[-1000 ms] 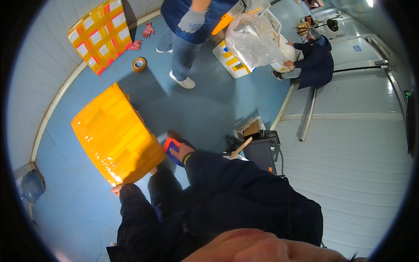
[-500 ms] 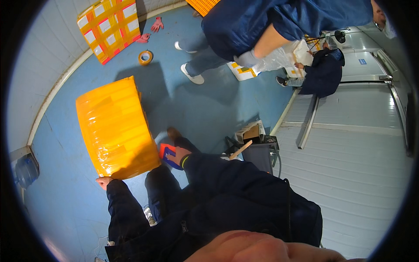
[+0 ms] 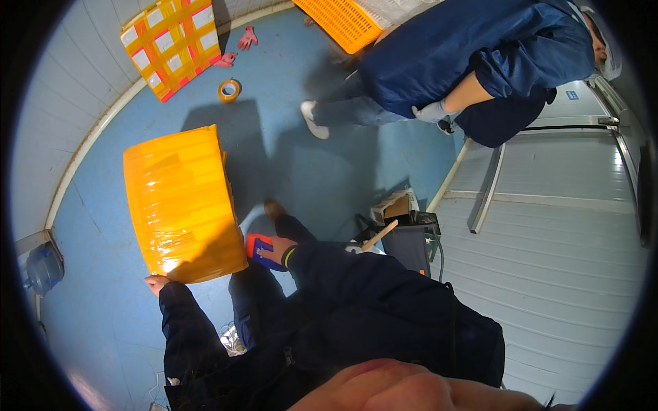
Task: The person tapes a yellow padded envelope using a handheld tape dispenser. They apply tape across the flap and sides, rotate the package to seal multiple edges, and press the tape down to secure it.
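A box wrapped all over in shiny yellow tape (image 3: 181,198) rests in front of me, above the blue floor or on it; I cannot tell which. My left hand (image 3: 157,283) is closed at its near left corner, fingers partly hidden. In my right hand (image 3: 277,251) I grip a red and blue tape dispenser (image 3: 259,246), held against the near right corner of the box. Part of the dispenser is covered by my fingers.
A tape roll (image 3: 229,90), pink gloves (image 3: 247,38) and a taped white box (image 3: 169,46) lie ahead. A co-worker (image 3: 439,68) stands by an orange crate (image 3: 340,22). Right are an open carton (image 3: 395,205) and a dark bin (image 3: 406,246); left, a water bottle (image 3: 43,268).
The co-worker has moved right, uncovering more of the orange crate and hiding most of the second person. My hands and the box have barely shifted; the dispenser has moved slightly left.
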The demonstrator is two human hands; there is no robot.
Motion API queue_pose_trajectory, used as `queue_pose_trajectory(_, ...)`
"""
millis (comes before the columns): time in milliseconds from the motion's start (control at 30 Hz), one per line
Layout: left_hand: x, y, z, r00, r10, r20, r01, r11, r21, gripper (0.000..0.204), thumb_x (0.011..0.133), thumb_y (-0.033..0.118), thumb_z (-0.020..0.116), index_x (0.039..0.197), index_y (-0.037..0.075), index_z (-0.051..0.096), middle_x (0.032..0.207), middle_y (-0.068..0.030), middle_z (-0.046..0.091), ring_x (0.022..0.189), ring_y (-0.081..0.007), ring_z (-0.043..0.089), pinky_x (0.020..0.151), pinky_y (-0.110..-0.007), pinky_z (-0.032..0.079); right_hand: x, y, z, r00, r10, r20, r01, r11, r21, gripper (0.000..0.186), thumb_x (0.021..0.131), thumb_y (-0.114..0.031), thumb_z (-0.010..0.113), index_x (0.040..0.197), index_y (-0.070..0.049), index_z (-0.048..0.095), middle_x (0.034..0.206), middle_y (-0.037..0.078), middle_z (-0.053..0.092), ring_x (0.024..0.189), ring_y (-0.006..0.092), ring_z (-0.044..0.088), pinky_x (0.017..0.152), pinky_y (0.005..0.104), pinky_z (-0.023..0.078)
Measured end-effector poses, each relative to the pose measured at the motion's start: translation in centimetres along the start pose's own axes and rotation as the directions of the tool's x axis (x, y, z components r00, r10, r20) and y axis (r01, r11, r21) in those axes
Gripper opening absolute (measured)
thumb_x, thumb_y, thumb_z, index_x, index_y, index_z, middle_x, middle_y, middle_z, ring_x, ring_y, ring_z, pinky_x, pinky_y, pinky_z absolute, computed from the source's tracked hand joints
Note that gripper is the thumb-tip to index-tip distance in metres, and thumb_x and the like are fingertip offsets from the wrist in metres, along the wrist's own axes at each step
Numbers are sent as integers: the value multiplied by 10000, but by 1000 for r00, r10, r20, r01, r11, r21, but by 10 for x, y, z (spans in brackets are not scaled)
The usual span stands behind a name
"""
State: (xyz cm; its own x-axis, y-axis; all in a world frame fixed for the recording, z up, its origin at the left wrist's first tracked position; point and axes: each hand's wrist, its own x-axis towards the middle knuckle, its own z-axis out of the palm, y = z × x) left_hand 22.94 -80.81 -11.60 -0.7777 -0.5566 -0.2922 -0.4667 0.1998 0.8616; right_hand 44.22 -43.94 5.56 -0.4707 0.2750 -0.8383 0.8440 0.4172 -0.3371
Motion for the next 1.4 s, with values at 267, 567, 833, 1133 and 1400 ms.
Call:
queue_pose_trajectory(267, 0, 80, 36, 813, 370, 449, -519, 112, 847, 505, 904, 311, 561, 1314, 25, 491, 1373, -219, 468, 1245, -391, 457, 997, -472, 408, 8, 1, -12, 999, -45, -18, 45, 998, 31, 711, 773, -602, 648, 1191, -29, 604, 1144, 240, 627, 1080, 385, 596, 933, 429, 463)
queue_pose_trajectory(567, -153, 150, 206, -92, 449, 889, -994, -100, -52, 609, 863, 500, 566, 1405, 255, 437, 1521, -81, 336, 1418, -272, 287, 1112, -591, 205, 28, 23, -19, 996, -26, -88, 29, 999, 33, 576, 794, -567, 653, 963, -18, 614, 956, 233, 663, 947, 387, 636, 824, 432, 489)
queue_pose_trajectory(833, -44, 268, 328, 485, 457, 745, -830, -28, 557, 551, 926, 501, 469, 1362, 164, 483, 1457, -85, 429, 1402, -259, 306, 1117, -590, 181, 71, 68, -84, 982, 184, 38, -188, 972, 143, 638, 804, -581, 641, 1098, -16, 610, 1067, 243, 642, 996, 396, 619, 879, 435, 471)
queue_pose_trajectory(1133, -167, 223, 358, -255, 288, 923, -963, -164, -215, 308, 878, 347, 559, 1042, 127, 699, 1302, -38, 561, 1294, -237, 421, 1154, -465, 198, 107, 73, -120, 989, 140, -39, -133, 983, 128, 595, 812, -571, 638, 991, -3, 628, 960, 224, 669, 937, 354, 652, 831, 412, 493)
queue_pose_trajectory(1400, -111, 210, 333, -74, 763, 642, -991, -128, 37, 357, 876, 181, 583, 1204, 40, 577, 1347, -167, 521, 1289, -368, 452, 1083, -542, 320, 100, 70, -140, 990, 136, -20, -127, 960, 250, 738, 778, -607, 641, 1215, -17, 580, 1142, 248, 631, 1088, 385, 598, 939, 427, 454)
